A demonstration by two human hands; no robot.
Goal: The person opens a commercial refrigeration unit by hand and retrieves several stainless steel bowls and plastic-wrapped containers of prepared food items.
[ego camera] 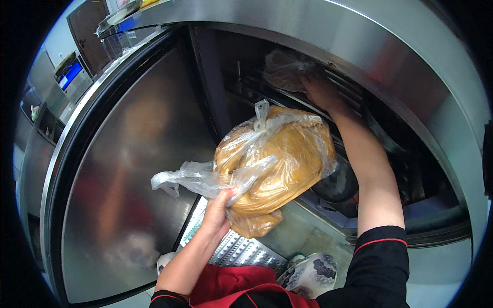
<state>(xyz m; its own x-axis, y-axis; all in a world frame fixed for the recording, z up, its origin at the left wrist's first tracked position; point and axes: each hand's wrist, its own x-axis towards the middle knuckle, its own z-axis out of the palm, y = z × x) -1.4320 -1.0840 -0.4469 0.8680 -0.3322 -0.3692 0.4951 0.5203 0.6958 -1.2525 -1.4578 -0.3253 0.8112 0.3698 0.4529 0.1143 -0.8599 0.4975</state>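
Note:
My left hand (218, 215) grips a knotted clear plastic bag (285, 154) full of something yellow-brown, held in front of the open refrigerator. The bag's contents cannot be told for certain. My right hand (319, 90) reaches deep into the dark cabinet and touches another knotted clear plastic bag (283, 71) on a wire shelf (294, 98). Shadow hides most of its fingers, so its grip is unclear. Below, partly behind the held bag, a dark round container (337, 183) sits inside the cabinet.
The stainless steel door (154, 134) stands swung out on the left, edged by a black gasket. A steel counter edge (269, 19) curves above the opening. Underfoot is a perforated metal drain grate (246, 250). A device with a blue screen (71, 75) stands at far left.

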